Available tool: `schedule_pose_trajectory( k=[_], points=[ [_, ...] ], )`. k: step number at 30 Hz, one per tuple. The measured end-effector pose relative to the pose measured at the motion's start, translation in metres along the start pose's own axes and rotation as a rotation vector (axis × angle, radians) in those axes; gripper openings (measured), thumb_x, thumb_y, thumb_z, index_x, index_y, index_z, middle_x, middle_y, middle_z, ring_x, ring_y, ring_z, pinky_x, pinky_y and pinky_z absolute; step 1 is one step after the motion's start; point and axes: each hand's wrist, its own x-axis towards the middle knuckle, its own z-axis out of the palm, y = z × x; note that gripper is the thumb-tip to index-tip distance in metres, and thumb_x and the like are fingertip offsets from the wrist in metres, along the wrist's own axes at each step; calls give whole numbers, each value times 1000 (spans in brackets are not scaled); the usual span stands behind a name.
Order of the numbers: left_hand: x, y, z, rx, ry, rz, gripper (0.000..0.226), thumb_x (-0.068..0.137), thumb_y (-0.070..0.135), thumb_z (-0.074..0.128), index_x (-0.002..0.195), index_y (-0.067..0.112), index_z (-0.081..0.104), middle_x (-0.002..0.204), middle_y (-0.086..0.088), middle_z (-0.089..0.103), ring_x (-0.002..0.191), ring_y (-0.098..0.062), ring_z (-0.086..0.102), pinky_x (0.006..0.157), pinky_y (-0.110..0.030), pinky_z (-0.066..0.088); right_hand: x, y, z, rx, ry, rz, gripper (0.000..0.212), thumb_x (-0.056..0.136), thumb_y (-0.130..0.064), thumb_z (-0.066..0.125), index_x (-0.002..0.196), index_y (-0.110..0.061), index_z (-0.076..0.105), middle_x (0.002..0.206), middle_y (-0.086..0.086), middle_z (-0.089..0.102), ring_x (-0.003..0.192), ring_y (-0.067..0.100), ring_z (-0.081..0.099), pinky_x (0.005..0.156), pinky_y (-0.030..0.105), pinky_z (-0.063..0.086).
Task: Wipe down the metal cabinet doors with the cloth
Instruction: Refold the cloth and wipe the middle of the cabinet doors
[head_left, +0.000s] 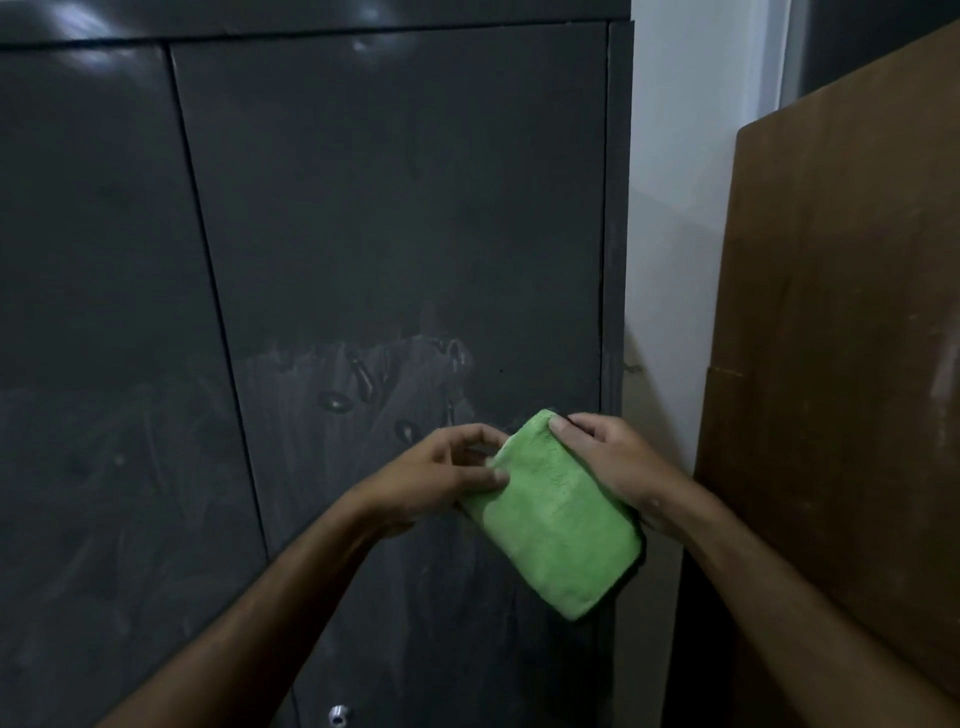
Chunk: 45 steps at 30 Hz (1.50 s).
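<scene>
Holding a folded green cloth (556, 514) in both hands, in front of the right cabinet door (395, 208), at about 5 o'clock from frame centre. Right hand (618, 467) gripping the cloth's upper right edge, thumb pressing on its top corner, fingers wrapping behind and mostly hidden. Left hand (447, 478) pinching the cloth's left edge between thumb and fingertips, index finger curling above it. Cloth tilting, long axis running from 11 o'clock down to 5 o'clock, lower end hanging free below both hands. Whether touching the door or held just off it: cannot tell.

Right cabinet door showing a pale dusty patch (358, 384) at 10 o'clock of the cloth, with dark smeared marks in it. Left cabinet door (98, 312) sitting at 9 o'clock, dull and streaky, a vertical seam dividing the two doors. Small shiny metal knob (336, 716) showing at 6 o'clock near the bottom edge, on or beside the seam. White wall (685, 156) standing at 2 o'clock, just beside the cabinet's right frame. Brown board (841, 322) leaning at 3 o'clock, beyond the wall strip. Both forearms bare, reaching in from the bottom edge.
</scene>
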Motion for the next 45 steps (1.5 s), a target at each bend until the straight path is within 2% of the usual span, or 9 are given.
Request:
schedule_pose_trajectory(
  k=[8, 14, 18, 27, 30, 33, 36, 39, 45],
  points=[
    [32, 46, -3, -96, 79, 199, 45, 90, 9, 74, 133, 13, 63, 107, -6, 74, 100, -18, 71, 86, -30, 59, -6, 0, -10, 422, -172, 102, 47, 89, -31, 72, 124, 0, 66, 119, 18, 73, 114, 35, 69, 98, 46, 56],
    [29, 29, 7, 109, 82, -43, 50, 96, 53, 64, 122, 11, 68, 107, -8, 73, 91, -23, 68, 81, -41, 58, -7, -7, -3, 558, 85, 26, 55, 86, -41, 68, 122, 0, 63, 101, 16, 77, 84, 32, 76, 65, 38, 63],
    [26, 13, 28, -161, 55, -207, 46, 105, 43, 56, 126, 2, 62, 102, -15, 75, 82, -24, 73, 70, -34, 60, -9, -9, 1, 614, 93, 34, 61, 98, -53, 53, 114, 3, 68, 97, 22, 75, 79, 34, 73, 66, 42, 64],
    [21, 11, 78, -794, 134, -123, 56, 103, 44, 52, 134, -2, 66, 134, -24, 66, 122, -34, 64, 111, -47, 48, 3, 22, 15, -289, 334, -361, 25, 103, -48, 51, 102, -26, 62, 84, -5, 71, 76, 8, 68, 63, 35, 55],
    [24, 11, 81, -653, 142, -39, 36, 104, 25, 56, 127, 1, 69, 124, -20, 73, 107, -27, 71, 94, -38, 57, 6, 31, 14, -500, 509, -345, 37, 98, -65, 47, 109, -30, 55, 100, -10, 61, 89, 6, 61, 70, 34, 53],
    [29, 14, 78, -592, 231, 37, 25, 105, 5, 49, 121, -1, 68, 114, -20, 74, 95, -23, 75, 81, -32, 63, 5, 22, 13, -41, 239, -136, 60, 83, -80, 55, 103, -25, 67, 96, -4, 72, 87, 12, 70, 74, 39, 58],
    [37, 18, 57, -375, 268, 124, 26, 105, 4, 50, 126, 6, 66, 121, -18, 73, 101, -22, 72, 86, -34, 61, -6, 17, 14, 338, -66, 1, 30, 94, -38, 65, 109, -13, 71, 96, 7, 77, 83, 19, 73, 72, 33, 59],
    [35, 23, 41, -53, 232, 253, 32, 104, 11, 58, 136, 13, 61, 127, -4, 72, 116, -13, 68, 92, -26, 56, -4, 12, 11, 347, 65, -164, 18, 100, -12, 62, 115, -5, 68, 107, 17, 75, 90, 25, 72, 75, 34, 60],
    [16, 18, -8, 256, 503, 371, 28, 100, 27, 69, 128, 24, 67, 119, 5, 74, 111, -9, 69, 88, -23, 57, 30, 7, -10, -72, 537, -392, 12, 94, -29, 71, 104, -29, 65, 105, 2, 68, 93, 18, 67, 84, 49, 59]
  ],
)
